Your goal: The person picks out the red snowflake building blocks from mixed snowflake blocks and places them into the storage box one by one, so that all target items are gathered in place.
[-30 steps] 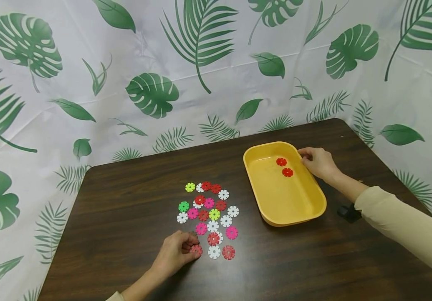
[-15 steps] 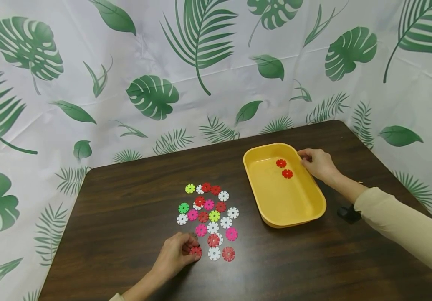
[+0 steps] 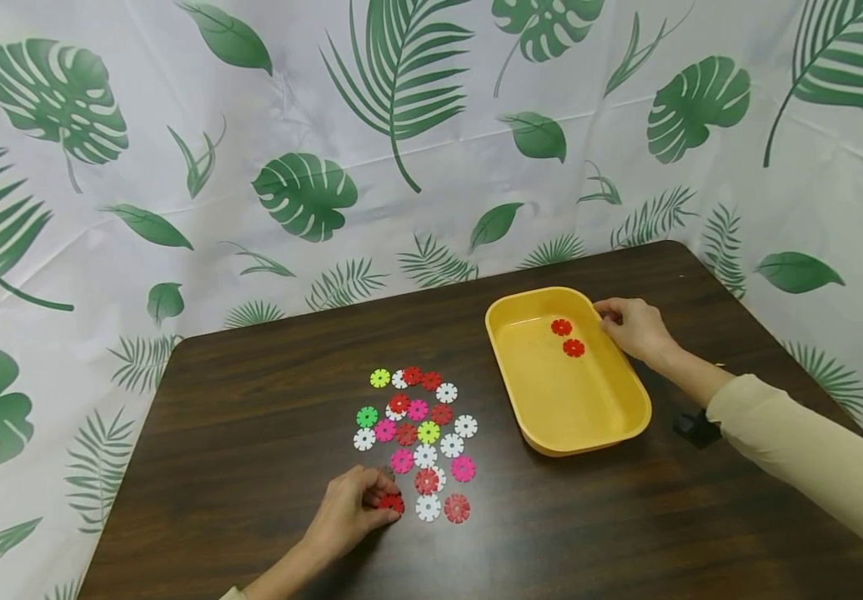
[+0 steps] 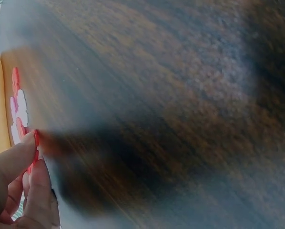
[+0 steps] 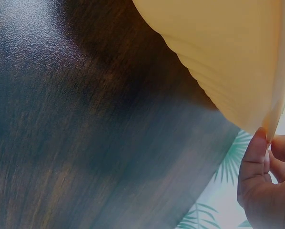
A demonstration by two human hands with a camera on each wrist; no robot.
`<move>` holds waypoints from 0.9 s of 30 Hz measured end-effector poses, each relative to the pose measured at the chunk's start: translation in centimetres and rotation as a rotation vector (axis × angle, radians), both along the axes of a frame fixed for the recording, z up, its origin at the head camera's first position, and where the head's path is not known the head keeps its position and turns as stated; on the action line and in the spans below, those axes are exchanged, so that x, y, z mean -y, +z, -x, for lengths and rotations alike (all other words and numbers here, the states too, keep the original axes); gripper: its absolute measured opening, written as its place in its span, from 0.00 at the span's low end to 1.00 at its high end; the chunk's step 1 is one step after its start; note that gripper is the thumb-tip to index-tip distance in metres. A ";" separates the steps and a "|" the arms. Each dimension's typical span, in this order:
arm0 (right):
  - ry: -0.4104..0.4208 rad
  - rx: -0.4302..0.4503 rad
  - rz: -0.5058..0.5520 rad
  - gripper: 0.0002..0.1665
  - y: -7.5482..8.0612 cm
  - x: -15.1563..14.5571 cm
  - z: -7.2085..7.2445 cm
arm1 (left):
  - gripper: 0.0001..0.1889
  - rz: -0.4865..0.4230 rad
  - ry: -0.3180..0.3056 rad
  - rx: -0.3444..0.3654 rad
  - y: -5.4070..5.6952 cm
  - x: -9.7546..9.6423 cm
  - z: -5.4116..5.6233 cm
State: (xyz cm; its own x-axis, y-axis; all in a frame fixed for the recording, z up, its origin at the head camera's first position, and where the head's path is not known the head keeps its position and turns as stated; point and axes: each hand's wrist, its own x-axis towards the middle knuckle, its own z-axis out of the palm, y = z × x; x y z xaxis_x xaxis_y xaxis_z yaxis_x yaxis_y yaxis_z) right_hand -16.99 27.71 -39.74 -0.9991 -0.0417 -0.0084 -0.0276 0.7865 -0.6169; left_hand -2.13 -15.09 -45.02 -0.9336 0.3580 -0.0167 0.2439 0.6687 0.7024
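My left hand [image 3: 348, 510] pinches a red notched plastic disc [image 3: 393, 503] at the near left of a loose group of discs. In the left wrist view the disc [image 4: 36, 138] stands edge-on between thumb and fingertips. On the right, my right hand [image 3: 635, 327] grips the far right rim of a yellow tray [image 3: 566, 417]; the right wrist view has thumb and fingers pinching that rim [image 5: 272, 121]. Inside the tray lie two red discs, one [image 3: 562, 327] just behind the other [image 3: 574, 348].
Several white, pink, red, yellow and green discs lie between my left hand and the tray, such as a green disc [image 3: 367, 417] and a pink disc [image 3: 464, 468]; some overlap. A small black object [image 3: 696, 428] sits by my right forearm. A leaf-print cloth [image 3: 431, 150] hangs behind the table [image 3: 251, 417].
The red disc at my left fingertips has tilted up in the pinch and looks a brighter red. My right hand stays on the tray rim, and the two discs inside have not moved.
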 end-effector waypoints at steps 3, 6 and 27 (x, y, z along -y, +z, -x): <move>-0.002 0.007 0.001 0.20 -0.1 0.0 0.0 | 0.10 -0.008 -0.004 0.002 -0.1 0.0 0.0; -0.001 0.011 0.000 0.20 -0.1 0.0 0.0 | 0.10 -0.016 -0.003 0.012 -0.1 0.1 -0.1; -0.004 -0.005 0.001 0.20 -0.1 -0.1 0.2 | 0.09 -0.258 0.073 0.254 1.5 -0.4 2.0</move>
